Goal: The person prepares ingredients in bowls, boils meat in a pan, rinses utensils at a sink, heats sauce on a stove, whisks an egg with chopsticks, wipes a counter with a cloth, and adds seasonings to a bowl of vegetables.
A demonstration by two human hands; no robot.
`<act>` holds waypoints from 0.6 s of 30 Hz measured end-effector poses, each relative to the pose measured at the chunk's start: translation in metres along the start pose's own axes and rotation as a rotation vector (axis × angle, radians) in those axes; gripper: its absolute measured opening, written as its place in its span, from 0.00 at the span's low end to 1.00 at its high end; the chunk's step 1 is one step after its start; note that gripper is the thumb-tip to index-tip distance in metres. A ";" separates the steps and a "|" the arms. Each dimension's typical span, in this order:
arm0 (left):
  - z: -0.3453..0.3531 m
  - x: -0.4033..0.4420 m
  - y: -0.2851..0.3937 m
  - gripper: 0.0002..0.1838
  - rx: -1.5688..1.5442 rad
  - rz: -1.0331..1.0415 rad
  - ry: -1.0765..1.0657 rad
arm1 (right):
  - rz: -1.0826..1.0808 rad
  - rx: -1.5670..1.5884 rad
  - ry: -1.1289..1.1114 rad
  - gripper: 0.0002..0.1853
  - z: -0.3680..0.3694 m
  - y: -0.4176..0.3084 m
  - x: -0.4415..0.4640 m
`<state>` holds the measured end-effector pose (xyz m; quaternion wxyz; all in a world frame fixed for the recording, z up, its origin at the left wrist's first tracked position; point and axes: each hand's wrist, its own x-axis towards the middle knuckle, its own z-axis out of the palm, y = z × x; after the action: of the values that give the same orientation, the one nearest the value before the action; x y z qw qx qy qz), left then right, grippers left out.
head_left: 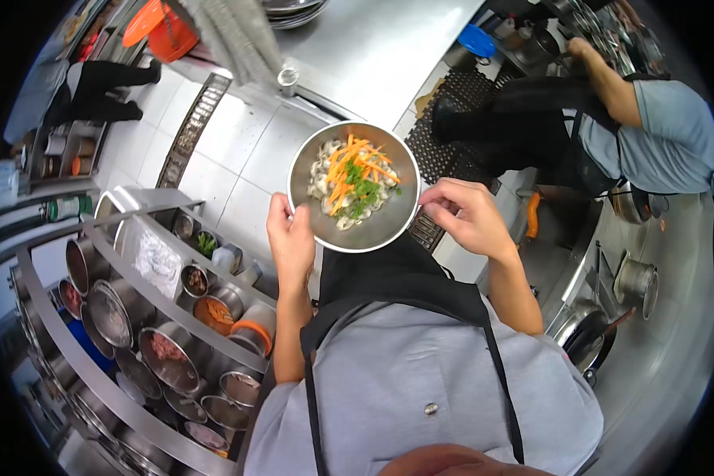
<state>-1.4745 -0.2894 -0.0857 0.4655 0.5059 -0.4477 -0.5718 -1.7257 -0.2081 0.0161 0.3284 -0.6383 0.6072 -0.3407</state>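
Note:
A round metal bowl (388, 227) is held level in front of my apron by both hands. In it lie pale greyish pieces (320, 176) whose kind I cannot make out, thin orange strips that look like carrot (343, 184), and chopped green herbs (363, 197). My left hand (290, 244) grips the left rim, its thumb up along the edge. On the right rim, my right hand (473, 219) pinches the edge with its fingers curled. The undersides of the fingers are hidden beneath the bowl.
To the left a metal rack (170, 308) bears several ingredient bowls. Ahead is a steel worktable (373, 59) with stacked plates. A co-worker (658, 135) stands at the right, near pans (583, 333). Another person (95, 91) stands far left. A floor drain grate (192, 131) crosses the tiles.

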 end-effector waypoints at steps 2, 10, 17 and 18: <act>0.003 -0.003 -0.001 0.10 0.032 0.043 0.024 | 0.005 -0.002 0.007 0.06 -0.002 0.002 0.007; 0.070 0.044 0.018 0.11 0.054 0.030 0.019 | -0.242 0.005 0.010 0.06 -0.067 0.022 0.117; 0.200 0.136 0.061 0.09 -0.001 -0.029 0.071 | -0.308 0.110 0.062 0.08 -0.196 0.072 0.248; 0.207 0.164 0.081 0.09 0.007 -0.021 0.046 | -0.304 0.108 0.089 0.08 -0.216 0.067 0.279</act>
<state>-1.6830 -0.4563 -0.0143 0.4681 0.5253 -0.4334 -0.5632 -1.9336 -0.4907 0.0897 0.2796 -0.6884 0.4985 -0.4466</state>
